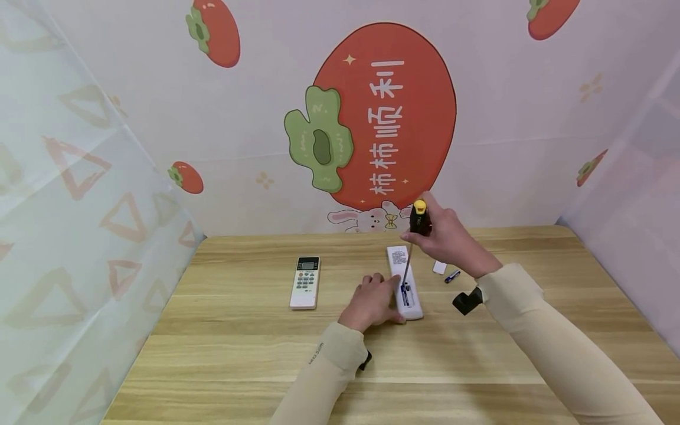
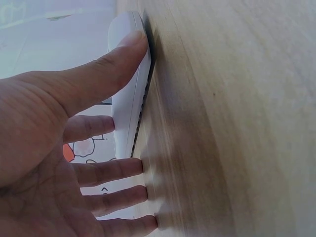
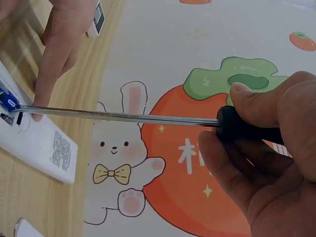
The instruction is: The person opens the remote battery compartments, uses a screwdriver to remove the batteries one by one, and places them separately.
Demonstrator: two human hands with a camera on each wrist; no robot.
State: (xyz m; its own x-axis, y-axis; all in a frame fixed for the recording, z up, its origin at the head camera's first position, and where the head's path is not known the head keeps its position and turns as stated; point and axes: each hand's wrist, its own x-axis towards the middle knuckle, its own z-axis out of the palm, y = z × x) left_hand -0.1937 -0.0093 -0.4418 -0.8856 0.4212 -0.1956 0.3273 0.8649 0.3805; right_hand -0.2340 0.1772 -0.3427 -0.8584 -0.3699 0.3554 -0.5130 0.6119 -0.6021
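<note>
A white remote control (image 1: 398,268) lies face down on the table, its battery compartment uncovered with a blue battery (image 1: 405,295) inside. My left hand (image 1: 373,300) steadies the remote: the thumb presses its near end, the index finger touches its left side, and the other fingers stretch to the tabletop. My right hand (image 1: 448,236) grips a screwdriver (image 3: 148,119) by its black and yellow handle (image 1: 419,218), held nearly upright over the remote. The steel tip is at the end of the battery, in the compartment.
Right of the remote lie a small white battery cover (image 1: 439,267) and a loose blue battery (image 1: 453,276). Another white remote (image 1: 304,283) with a screen and buttons lies face up to the left. Behind the wooden table (image 1: 228,354) hangs a persimmon-print backdrop (image 1: 255,118).
</note>
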